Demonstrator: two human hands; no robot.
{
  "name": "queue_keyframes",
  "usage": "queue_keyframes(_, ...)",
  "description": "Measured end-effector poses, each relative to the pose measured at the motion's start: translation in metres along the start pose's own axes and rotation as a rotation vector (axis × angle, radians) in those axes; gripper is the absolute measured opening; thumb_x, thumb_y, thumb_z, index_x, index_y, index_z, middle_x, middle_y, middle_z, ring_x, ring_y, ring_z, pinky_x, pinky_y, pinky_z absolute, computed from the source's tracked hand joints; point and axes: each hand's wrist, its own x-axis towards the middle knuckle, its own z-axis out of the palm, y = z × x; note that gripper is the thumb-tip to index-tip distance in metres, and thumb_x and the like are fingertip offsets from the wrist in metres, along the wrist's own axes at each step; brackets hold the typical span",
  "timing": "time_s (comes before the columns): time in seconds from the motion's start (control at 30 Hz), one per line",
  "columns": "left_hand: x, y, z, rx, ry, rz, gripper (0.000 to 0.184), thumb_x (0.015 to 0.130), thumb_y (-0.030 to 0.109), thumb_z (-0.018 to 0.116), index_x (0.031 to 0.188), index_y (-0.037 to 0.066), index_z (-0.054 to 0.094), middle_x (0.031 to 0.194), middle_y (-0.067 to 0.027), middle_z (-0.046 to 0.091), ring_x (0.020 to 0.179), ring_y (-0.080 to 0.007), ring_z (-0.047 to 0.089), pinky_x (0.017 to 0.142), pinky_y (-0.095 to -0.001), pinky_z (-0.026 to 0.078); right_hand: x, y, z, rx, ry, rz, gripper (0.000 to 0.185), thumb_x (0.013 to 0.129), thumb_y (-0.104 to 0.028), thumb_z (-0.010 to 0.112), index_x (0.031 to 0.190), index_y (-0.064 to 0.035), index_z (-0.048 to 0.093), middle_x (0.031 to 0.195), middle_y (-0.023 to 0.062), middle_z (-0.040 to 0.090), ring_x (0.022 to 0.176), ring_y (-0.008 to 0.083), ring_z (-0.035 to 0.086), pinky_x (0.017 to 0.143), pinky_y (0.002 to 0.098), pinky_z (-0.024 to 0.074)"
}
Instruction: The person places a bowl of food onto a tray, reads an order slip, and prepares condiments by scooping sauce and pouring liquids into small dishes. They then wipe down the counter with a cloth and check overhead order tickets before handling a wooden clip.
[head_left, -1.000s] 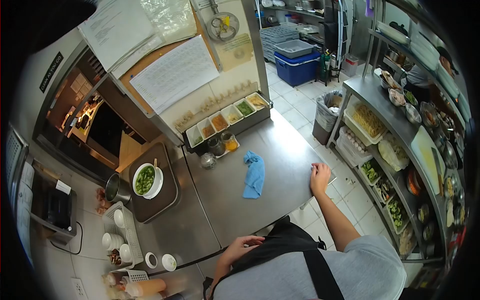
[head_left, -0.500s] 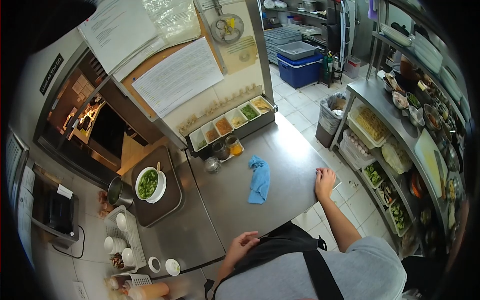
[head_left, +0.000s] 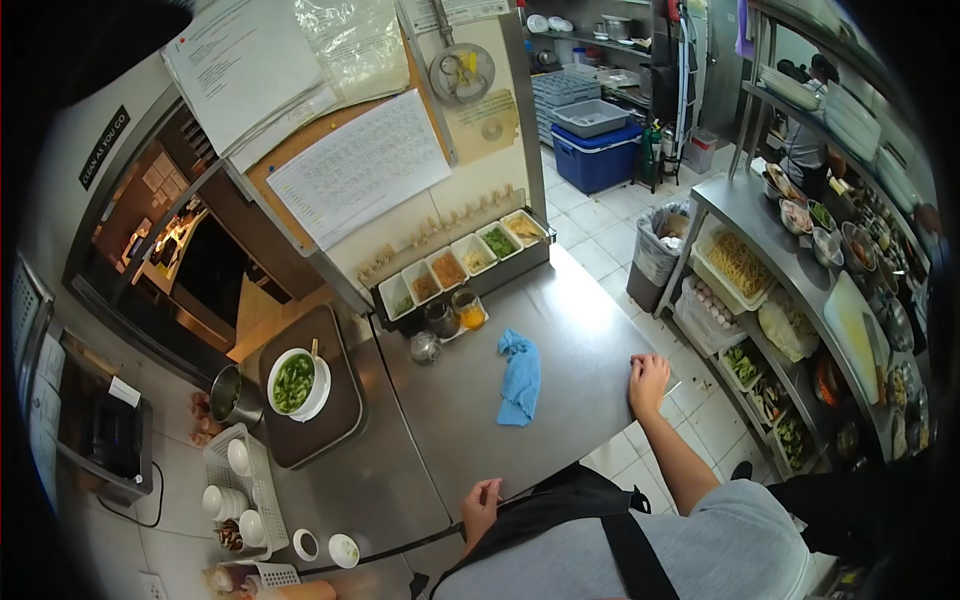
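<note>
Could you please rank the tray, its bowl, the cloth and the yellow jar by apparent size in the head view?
1. Tray
2. Bowl and cloth: too close to rank
3. Yellow jar

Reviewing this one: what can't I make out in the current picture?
Head view:
Underside of the right hand: hidden by the hand itself.
Tabletop beneath the blue cloth: covered by it.
Orange bottle: cut off by the bottom edge.
Writing on the lower wall sheet: too small.
</note>
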Motion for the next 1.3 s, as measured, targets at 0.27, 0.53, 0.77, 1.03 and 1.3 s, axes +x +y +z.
queue_keyframes(0.27,0.013,-0.015,0.000,-0.084,0.070,-0.125,0.020,0.095,0.020,0.059,0.096,0.001,0.066,0.063,-0.0005,0.057,0.054,-0.0066,0.051,0.050,-0.0219,0.040,0.000,0.000,0.002,-0.016,0.027,0.002,0.012,0.087,-0.019,0.062,0.085,-0.0075,0.066,0.095,0.0108,0.059,0.101,0.0298,0.052,0.099,0.0437,0.0360)
queue_keyframes(0.53,0.016,-0.019,-0.014,-0.084,-0.083,-0.216,0.021,0.096,0.021,0.059,0.099,0.001,0.065,0.063,-0.0032,0.058,0.046,-0.0060,0.049,0.041,-0.0206,0.037,-0.001,-0.003,-0.003,-0.029,0.020,0.002,0.014,0.087,-0.020,0.063,0.086,-0.0071,0.066,0.096,0.0118,0.058,0.100,0.0307,0.051,0.098,0.0438,0.0364)
queue_keyframes(0.77,0.037,-0.010,-0.027,-0.183,-0.193,-0.387,0.025,0.098,0.024,0.053,0.106,0.002,0.061,0.067,-0.0069,0.062,0.044,-0.0075,0.051,0.040,-0.0209,0.039,-0.001,0.001,0.002,-0.057,0.019,-0.019,0.014,0.087,-0.020,0.061,0.088,-0.0075,0.067,0.099,0.0123,0.059,0.102,0.0308,0.051,0.097,0.0442,0.0366)
queue_keyframes(1.03,0.021,-0.030,-0.010,-0.063,-0.059,-0.143,0.023,0.099,0.020,0.050,0.108,0.001,0.059,0.065,-0.0055,0.060,0.046,-0.0080,0.052,0.041,-0.0209,0.040,-0.001,0.004,-0.001,-0.008,0.009,-0.011,0.014,0.087,-0.020,0.061,0.089,-0.0077,0.066,0.098,0.0122,0.059,0.103,0.0307,0.052,0.098,0.0446,0.0364)
queue_keyframes(1.3,0.026,-0.065,-0.010,-0.043,-0.027,0.083,0.020,0.098,0.016,0.052,0.110,0.001,0.057,0.066,-0.0047,0.058,0.054,-0.0081,0.056,0.045,-0.0207,0.044,-0.001,-0.002,-0.007,-0.013,0.041,0.000,0.014,0.087,-0.021,0.060,0.090,-0.0087,0.066,0.099,0.0099,0.059,0.102,0.0298,0.052,0.103,0.0462,0.0347)
